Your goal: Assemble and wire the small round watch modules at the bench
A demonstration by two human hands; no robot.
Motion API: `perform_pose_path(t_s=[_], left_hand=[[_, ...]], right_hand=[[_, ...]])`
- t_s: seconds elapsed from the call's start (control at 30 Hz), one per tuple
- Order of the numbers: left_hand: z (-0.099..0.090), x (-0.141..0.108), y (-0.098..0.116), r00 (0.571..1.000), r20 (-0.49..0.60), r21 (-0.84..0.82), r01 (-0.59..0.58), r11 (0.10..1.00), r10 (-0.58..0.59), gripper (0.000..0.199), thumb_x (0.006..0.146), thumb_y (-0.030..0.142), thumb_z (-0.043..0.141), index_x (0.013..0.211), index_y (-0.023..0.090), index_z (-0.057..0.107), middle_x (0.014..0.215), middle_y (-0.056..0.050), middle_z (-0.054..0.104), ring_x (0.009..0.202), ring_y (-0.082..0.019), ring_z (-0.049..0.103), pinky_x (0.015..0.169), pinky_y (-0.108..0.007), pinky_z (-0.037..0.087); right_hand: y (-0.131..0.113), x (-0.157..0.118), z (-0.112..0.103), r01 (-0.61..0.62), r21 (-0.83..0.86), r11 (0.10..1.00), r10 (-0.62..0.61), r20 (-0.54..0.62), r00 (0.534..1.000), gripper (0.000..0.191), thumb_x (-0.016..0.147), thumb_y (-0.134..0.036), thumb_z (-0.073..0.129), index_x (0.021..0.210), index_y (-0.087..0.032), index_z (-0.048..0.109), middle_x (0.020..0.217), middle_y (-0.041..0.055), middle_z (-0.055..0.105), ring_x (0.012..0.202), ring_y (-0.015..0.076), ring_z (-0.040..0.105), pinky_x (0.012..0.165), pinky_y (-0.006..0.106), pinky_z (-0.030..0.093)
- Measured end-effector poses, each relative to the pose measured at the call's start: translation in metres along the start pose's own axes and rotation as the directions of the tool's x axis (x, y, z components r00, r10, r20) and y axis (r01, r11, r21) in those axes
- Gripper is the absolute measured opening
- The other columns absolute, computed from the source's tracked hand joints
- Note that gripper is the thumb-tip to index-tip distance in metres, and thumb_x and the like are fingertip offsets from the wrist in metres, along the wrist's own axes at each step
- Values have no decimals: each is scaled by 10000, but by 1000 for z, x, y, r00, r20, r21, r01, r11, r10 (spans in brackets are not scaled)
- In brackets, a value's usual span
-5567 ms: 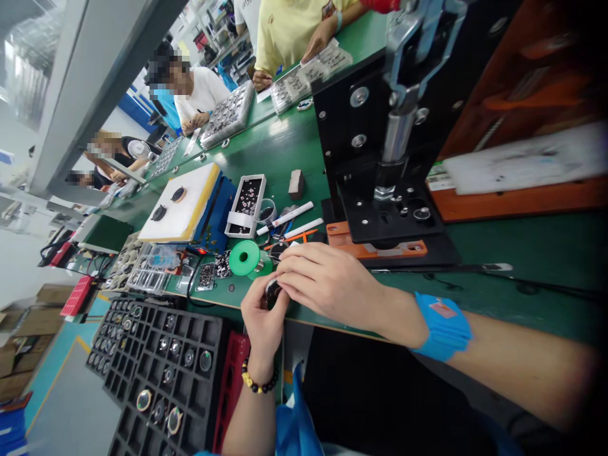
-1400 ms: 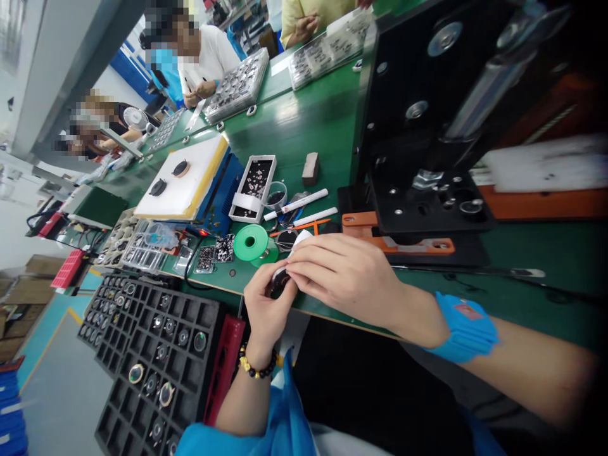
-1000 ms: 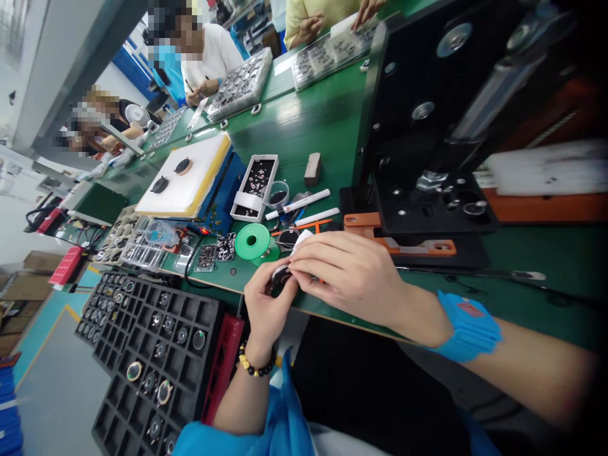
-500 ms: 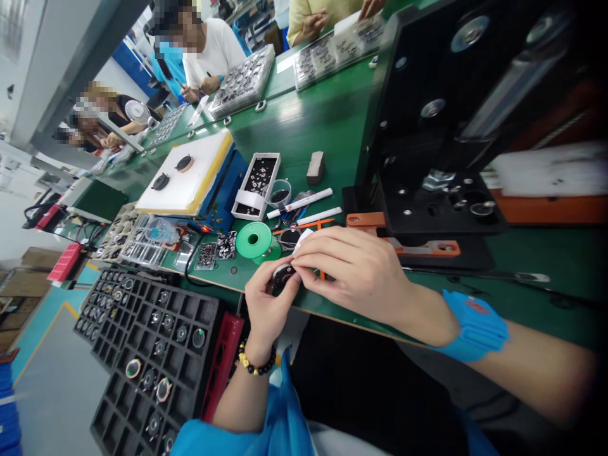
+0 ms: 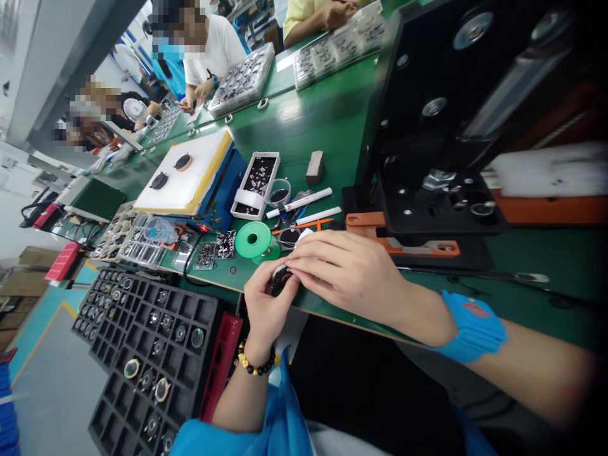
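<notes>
My left hand [image 5: 266,305] grips a round black watch case [image 5: 281,275] between thumb and fingers, near the front edge of the green bench. Over the case's right side bends my right hand [image 5: 354,269], fingers pressed together and their tips at its rim. Whatever those tips pinch, if anything, is hidden. Just behind the right fingers, a small white piece [image 5: 304,234] shows, partly covered by them. A green spool [image 5: 244,244] stands on the bench beyond my left hand.
Black compartment trays [image 5: 173,354] with watch cases lie at left. Behind are a blue heating box [image 5: 218,196], a white parts box [image 5: 274,166], pens [image 5: 308,199] and a grey block [image 5: 314,168]. A black press [image 5: 437,209] stands at right. Co-workers sit across the bench.
My right fingers have shifted slightly left, further over the watch case. My left hand keeps its grip almost unmoved. Across the bench, co-workers' hands have moved.
</notes>
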State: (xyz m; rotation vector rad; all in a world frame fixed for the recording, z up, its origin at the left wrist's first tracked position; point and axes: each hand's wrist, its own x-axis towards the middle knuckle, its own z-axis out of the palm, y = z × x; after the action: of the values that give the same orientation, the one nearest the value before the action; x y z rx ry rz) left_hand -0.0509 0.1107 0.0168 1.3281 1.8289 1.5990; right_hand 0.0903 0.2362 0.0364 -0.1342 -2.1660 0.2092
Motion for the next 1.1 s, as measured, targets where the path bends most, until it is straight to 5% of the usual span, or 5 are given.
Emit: perform_pose_path(t_s=[0.33,0.6,0.8,0.93,1.1], left_hand=[[4,0,1,998,-17,77,-61,995,62,236,908,171,749,1134,232,778,1022,-41,763,908,-177,693,836,-288,538],[3,2,1,999,-25,44,-37,998,38,222,912,194,751,1129,229,777,1020,-42,760,906,-176,691,834,-288,543],[1,3,4,997,1,-67,76,995,-76,176,941,283,749,1099,207,737,1026,-49,737,921,-175,697,839,-277,565],[-3,3,1,991,31,-321,134,938,-131,135,993,323,677,1045,206,638,963,-30,695,760,-138,680,575,-199,535],[-6,1,-3,991,51,-365,135,921,-125,187,966,325,718,1083,192,662,866,-30,690,744,-139,672,544,-175,478]], right_hand=[[-3,-3,-3,77,-159,984,-78,4,997,97,1000,-167,674,1028,-125,757,1070,72,791,1041,257,708,915,408,582],[-3,-1,0,51,-116,992,-57,-48,997,47,976,-162,701,1001,-143,735,1045,58,792,1001,245,714,886,407,573],[-2,2,1,-115,72,991,120,-60,991,58,951,-128,701,946,-184,716,996,21,778,965,212,717,855,359,562],[-1,2,2,-376,316,871,369,85,925,47,962,-209,716,1007,-220,712,1047,18,755,1013,204,707,871,339,565],[0,4,1,-664,412,624,606,283,744,203,913,-290,771,1106,-273,713,1068,0,762,961,213,715,842,358,575]])
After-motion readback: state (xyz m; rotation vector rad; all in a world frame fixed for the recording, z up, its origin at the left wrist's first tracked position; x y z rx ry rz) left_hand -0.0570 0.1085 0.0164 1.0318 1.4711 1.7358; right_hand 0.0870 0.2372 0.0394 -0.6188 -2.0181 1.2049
